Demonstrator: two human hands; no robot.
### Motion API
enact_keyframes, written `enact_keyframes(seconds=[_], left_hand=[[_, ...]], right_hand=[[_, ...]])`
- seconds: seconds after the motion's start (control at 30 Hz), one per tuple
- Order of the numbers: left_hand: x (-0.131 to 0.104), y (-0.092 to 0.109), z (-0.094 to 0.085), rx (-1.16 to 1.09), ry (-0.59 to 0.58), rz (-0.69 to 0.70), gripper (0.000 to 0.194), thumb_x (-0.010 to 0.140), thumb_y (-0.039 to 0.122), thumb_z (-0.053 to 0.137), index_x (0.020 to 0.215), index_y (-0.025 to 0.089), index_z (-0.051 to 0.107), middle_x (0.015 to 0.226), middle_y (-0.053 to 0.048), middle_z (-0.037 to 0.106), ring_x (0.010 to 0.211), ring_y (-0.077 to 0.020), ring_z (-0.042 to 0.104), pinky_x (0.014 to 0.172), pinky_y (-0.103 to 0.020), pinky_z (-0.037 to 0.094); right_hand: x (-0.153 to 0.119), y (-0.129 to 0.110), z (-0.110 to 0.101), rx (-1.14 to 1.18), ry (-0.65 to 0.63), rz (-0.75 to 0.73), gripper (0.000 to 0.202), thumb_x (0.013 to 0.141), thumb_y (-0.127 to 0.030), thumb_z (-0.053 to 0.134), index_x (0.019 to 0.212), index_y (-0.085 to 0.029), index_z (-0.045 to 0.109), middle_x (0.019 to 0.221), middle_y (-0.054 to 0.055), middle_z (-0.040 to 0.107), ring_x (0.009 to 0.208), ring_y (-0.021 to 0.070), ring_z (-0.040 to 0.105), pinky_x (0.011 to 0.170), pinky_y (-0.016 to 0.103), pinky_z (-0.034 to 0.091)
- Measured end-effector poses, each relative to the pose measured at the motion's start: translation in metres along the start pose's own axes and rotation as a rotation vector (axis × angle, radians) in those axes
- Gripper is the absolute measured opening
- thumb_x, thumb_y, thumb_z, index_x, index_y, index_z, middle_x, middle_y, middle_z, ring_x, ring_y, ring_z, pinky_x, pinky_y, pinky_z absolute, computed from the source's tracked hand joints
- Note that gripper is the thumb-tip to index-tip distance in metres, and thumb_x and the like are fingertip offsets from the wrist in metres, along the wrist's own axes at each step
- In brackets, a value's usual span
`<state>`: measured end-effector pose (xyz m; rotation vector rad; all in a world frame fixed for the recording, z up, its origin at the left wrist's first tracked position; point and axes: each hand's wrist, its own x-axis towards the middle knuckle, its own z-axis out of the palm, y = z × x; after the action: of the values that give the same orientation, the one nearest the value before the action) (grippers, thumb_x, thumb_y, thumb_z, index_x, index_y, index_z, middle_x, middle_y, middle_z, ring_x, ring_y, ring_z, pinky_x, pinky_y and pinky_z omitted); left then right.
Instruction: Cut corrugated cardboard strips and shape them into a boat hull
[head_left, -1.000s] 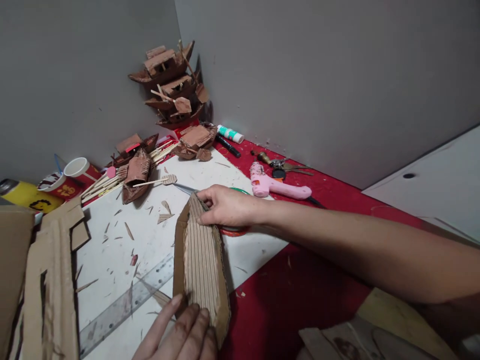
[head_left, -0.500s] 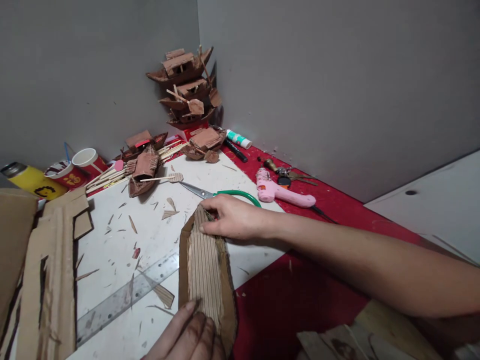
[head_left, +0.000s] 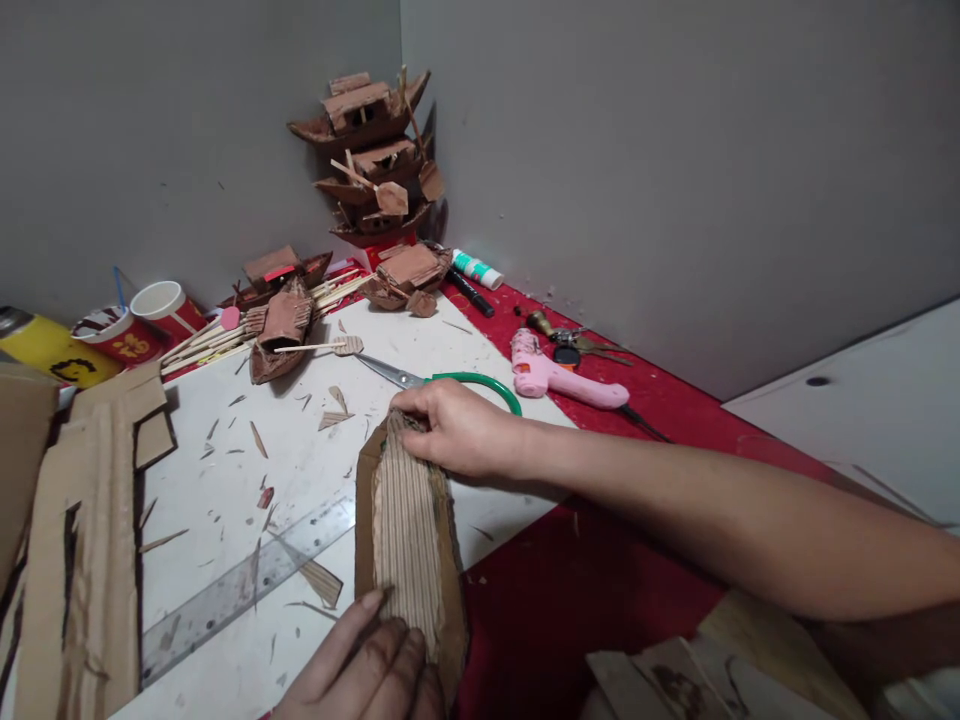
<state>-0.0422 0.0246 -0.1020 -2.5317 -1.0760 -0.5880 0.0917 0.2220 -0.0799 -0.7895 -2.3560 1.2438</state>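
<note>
A long piece of corrugated cardboard (head_left: 411, 520), ribbed along its middle with brown flaps down both sides, points away from me over the table's white and red surface. My right hand (head_left: 450, 425) pinches its far, narrowed end, thumb on the ribbed face. My left hand (head_left: 367, 660) is at the near end, fingers laid over the ribs; its lower part runs out of view. Just beyond my right hand lie scissors (head_left: 472, 379) with green handles. Left of the cardboard, a clear ruler (head_left: 247, 590) lies among cardboard scraps (head_left: 319, 578).
Brown model boats (head_left: 360, 110) are stacked in the corner, and another boat (head_left: 281, 330) stands nearer beside wooden sticks (head_left: 210, 345). A pink glue gun (head_left: 566, 380) lies right. Paper cups (head_left: 166, 310), a yellow bottle (head_left: 52, 350) and cardboard sheets (head_left: 112, 530) are at left.
The view has shifted slightly, so the scene sits a little farther left and higher. Both hands stay at the same ends of the cardboard.
</note>
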Motion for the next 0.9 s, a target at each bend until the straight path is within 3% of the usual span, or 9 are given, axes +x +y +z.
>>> enact_keyframes(seconds=[0.13,0.33,0.5,0.6,0.73,0.83,0.9], left_hand=[[0.0,-0.001,-0.007,-0.033,-0.016,-0.029,0.032,0.091,0.006,0.039,0.082,0.018,0.067,0.081,0.004,0.074,0.079,-0.0111,0.067,0.114,-0.038,0.022],[-0.004,-0.012,-0.022,-0.073,-0.122,-0.059,0.031,0.093,0.012,0.039,0.096,0.016,0.069,0.092,-0.002,0.074,0.094,-0.0146,0.065,0.114,-0.039,0.021],[-0.01,-0.016,-0.015,-0.089,-0.01,-0.087,0.037,0.094,0.011,0.033,0.097,0.013,0.07,0.09,-0.005,0.073,0.099,-0.0173,0.061,0.112,-0.042,0.023],[-0.011,-0.018,-0.014,-0.102,-0.062,-0.106,0.04,0.095,0.014,0.03,0.103,0.013,0.068,0.099,-0.006,0.072,0.107,-0.0187,0.058,0.112,-0.044,0.021],[-0.011,-0.023,-0.026,-0.087,-0.082,-0.146,0.038,0.095,0.017,0.031,0.118,0.015,0.062,0.121,-0.009,0.065,0.123,-0.0231,0.049,0.112,-0.047,0.02],[-0.014,-0.024,-0.04,-0.131,-0.066,-0.276,0.04,0.087,0.01,0.047,0.125,0.02,0.056,0.126,-0.009,0.061,0.123,-0.0227,0.049,0.109,-0.043,0.03],[-0.015,-0.025,-0.049,-0.2,-0.017,-0.515,0.047,0.082,0.008,0.054,0.127,0.022,0.052,0.126,-0.009,0.061,0.119,-0.0221,0.053,0.103,-0.038,0.04]], right_hand=[[0.0,0.0,-0.005,0.127,-0.043,0.029,0.015,0.071,-0.004,0.048,0.07,-0.013,0.059,0.062,-0.004,0.051,0.058,0.0086,0.046,0.054,0.02,0.034],[0.002,-0.002,-0.022,0.384,0.021,0.021,0.017,0.069,-0.003,0.053,0.079,-0.015,0.061,0.076,-0.001,0.062,0.069,0.0105,0.057,0.063,0.02,0.044],[0.004,0.004,-0.014,0.65,-0.062,0.059,0.019,0.069,-0.005,0.059,0.084,-0.017,0.061,0.076,-0.002,0.065,0.07,0.0102,0.061,0.066,0.021,0.05],[0.005,0.007,-0.011,0.686,0.006,0.058,0.022,0.067,-0.002,0.059,0.083,-0.017,0.06,0.072,-0.004,0.064,0.067,0.0097,0.061,0.063,0.02,0.05],[0.007,0.004,-0.019,0.633,0.131,0.017,0.02,0.066,-0.001,0.059,0.081,-0.015,0.06,0.072,-0.004,0.064,0.067,0.0097,0.061,0.063,0.02,0.05],[0.008,0.002,-0.025,0.57,0.201,-0.027,0.021,0.066,-0.003,0.059,0.083,-0.014,0.061,0.075,-0.003,0.065,0.071,0.0108,0.062,0.067,0.022,0.051],[0.007,0.001,-0.028,0.537,0.222,-0.043,0.021,0.067,-0.004,0.059,0.085,-0.014,0.061,0.079,-0.002,0.066,0.074,0.0118,0.062,0.071,0.024,0.051]])
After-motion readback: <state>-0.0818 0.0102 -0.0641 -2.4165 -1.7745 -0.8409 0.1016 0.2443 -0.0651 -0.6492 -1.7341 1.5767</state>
